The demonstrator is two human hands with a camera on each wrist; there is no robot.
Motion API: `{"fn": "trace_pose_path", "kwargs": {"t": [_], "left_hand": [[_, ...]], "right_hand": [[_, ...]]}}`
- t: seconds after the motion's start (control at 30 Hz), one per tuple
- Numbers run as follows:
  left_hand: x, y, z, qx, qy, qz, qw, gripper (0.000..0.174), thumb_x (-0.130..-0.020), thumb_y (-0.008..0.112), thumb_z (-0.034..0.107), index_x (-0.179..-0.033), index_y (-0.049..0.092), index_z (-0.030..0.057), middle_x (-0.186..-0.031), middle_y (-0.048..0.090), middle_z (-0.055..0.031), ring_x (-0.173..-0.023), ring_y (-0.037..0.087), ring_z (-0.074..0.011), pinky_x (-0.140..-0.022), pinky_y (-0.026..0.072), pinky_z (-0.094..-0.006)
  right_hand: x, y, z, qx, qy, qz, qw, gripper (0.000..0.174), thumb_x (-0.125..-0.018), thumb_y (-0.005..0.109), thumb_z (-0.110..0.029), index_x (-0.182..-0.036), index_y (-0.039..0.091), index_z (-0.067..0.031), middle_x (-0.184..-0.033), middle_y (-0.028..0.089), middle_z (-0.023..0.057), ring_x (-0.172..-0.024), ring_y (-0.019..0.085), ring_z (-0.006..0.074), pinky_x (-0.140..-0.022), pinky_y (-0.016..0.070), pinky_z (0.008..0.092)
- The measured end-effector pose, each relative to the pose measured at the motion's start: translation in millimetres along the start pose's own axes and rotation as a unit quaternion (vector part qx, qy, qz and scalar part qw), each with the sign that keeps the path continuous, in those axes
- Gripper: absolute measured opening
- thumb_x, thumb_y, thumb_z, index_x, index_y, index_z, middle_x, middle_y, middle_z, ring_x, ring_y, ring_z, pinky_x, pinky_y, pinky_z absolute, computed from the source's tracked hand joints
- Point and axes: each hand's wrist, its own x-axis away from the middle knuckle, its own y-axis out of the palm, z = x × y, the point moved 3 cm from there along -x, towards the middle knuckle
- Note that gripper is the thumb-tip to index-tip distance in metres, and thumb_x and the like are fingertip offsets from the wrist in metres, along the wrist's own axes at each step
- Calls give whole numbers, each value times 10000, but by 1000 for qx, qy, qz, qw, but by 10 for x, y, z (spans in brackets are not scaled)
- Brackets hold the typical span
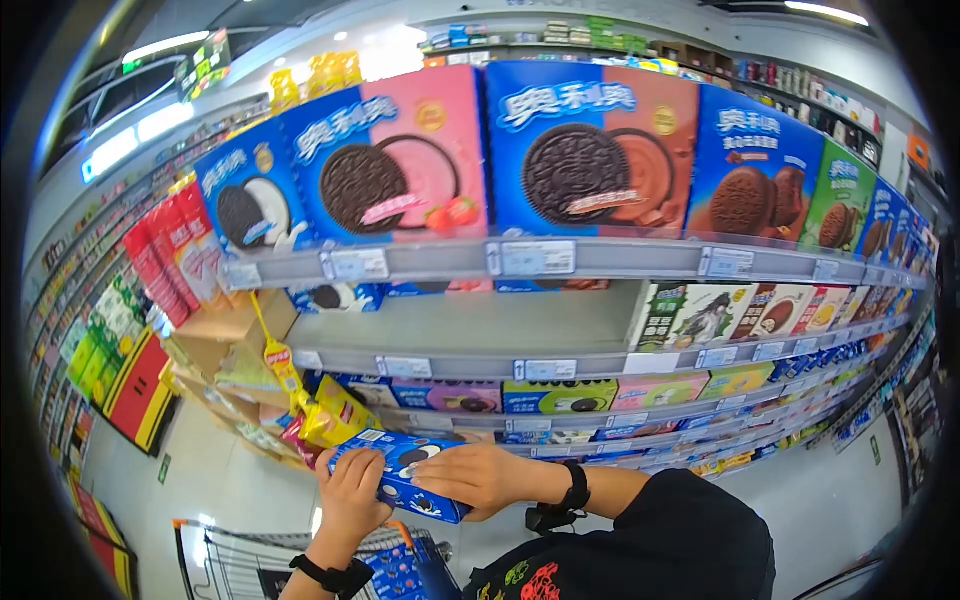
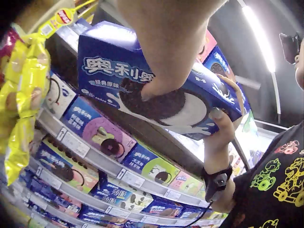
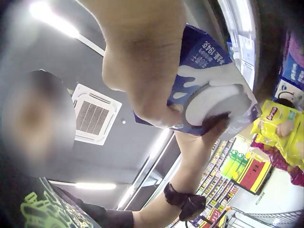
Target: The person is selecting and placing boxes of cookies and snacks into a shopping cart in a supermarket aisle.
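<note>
Both hands grip a blue box of Oreo cookies (image 1: 400,497), held tilted in front of the body, above a shopping cart. My left hand (image 1: 357,490) has the left end of the box, its thumb (image 2: 159,90) pressed on the front over the cookie picture. At the other end is my right hand (image 1: 477,477), its fingers laid across the box in the head view. In the left wrist view the right thumb (image 2: 217,116) lies against the box's lower edge. White cream and milk splashes show on the box face (image 3: 209,104) in the right wrist view.
Shelves (image 1: 440,262) of cookie boxes run across in front, with price tags along their edges. Yellow snack bags (image 1: 335,412) hang at the left, close to the box. The shopping cart (image 1: 240,550) stands below, with blue packages (image 1: 395,575) in it.
</note>
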Motion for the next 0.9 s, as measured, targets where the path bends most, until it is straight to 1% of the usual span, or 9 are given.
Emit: {"fn": "trace_pose_path", "kwargs": {"t": [0.07, 0.17, 0.3, 0.37, 0.47, 0.53, 0.7, 0.8, 0.9], "left_hand": [[234, -59, -35, 1, -24, -25, 999, 473, -508, 671, 151, -966, 593, 62, -992, 611, -43, -987, 573, -214, -963, 314, -459], [719, -101, -135, 0, -67, -47, 997, 507, -490, 666, 134, -987, 586, 70, -1002, 608, -43, -997, 567, -217, -974, 311, -459], [1388, -219, -249, 9, -159, -103, 982, 564, -479, 664, 123, -1034, 572, 90, -1034, 599, -45, -1020, 552, -216, -984, 307, -455], [1776, -240, -327, -2, -195, -115, 974, 583, -493, 672, 126, -1065, 566, 104, -1048, 598, -48, -1030, 546, -214, -993, 306, -449], [2387, -233, -438, 1, -251, -158, 955, 625, -525, 721, 112, -1121, 536, 112, -1124, 582, -63, -1097, 522, -247, -1025, 276, -469], [2724, -241, -500, -1, -272, -175, 946, 629, -538, 735, 135, -1133, 531, 112, -1134, 577, -60, -1115, 509, -239, -1015, 296, -457], [3744, 234, -623, -53, -332, -225, 915, 525, -587, 715, 104, -1089, 566, 132, -1081, 579, -18, -1079, 518, -197, -991, 322, -441], [4095, 554, -586, -58, -345, -241, 905, 445, -666, 647, 62, -1097, 571, 141, -1024, 571, -36, -1075, 513, -214, -978, 331, -463], [4363, 906, -506, -57, -367, -283, 884, 476, -667, 681, 84, -1120, 548, 146, -1065, 564, -23, -1096, 508, -205, -987, 329, -463]], "right_hand": [[-20, 198, -49, -34, 5, -5, 999, 573, -628, 692, -178, -1128, 521, 44, -1157, 583, 176, -1052, 589, 302, -905, 484, 402], [-32, 597, -122, -62, -4, -43, 997, 520, -699, 679, -223, -1140, 552, 23, -1131, 605, 172, -1018, 615, 283, -895, 496, 390], [-94, 1127, -313, -68, -1, -51, 996, 525, -701, 691, -298, -1124, 568, -13, -1107, 617, 125, -969, 624, 273, -876, 496, 401], [-8, 1522, -402, -62, 13, -62, 996, 679, -570, 736, -308, -1151, 548, -11, -1071, 611, 136, -982, 602, 298, -914, 465, 433], [12, 2024, -522, -99, 57, -88, 990, 669, -534, 763, -253, -1125, 554, -18, -1044, 618, 136, -946, 606, 306, -890, 471, 433], [16, 2436, -639, -143, 95, -103, 980, 643, -543, 781, -239, -1105, 554, -22, -1035, 620, 139, -940, 606, 310, -878, 465, 431], [543, 3539, -912, -153, 203, -175, 951, 597, -590, 802, -238, -1082, 536, -29, -990, 627, 134, -927, 601, 309, -877, 425, 428], [915, 3928, -1044, -126, 267, -239, 925, 610, -592, 800, -233, -1095, 523, -26, -983, 622, 140, -935, 591, 303, -859, 415, 426], [1176, 4088, -1058, -92, 286, -290, 909, 577, -623, 781, -230, -1087, 507, -25, -968, 612, 138, -918, 589, 301, -825, 420, 413]]}}
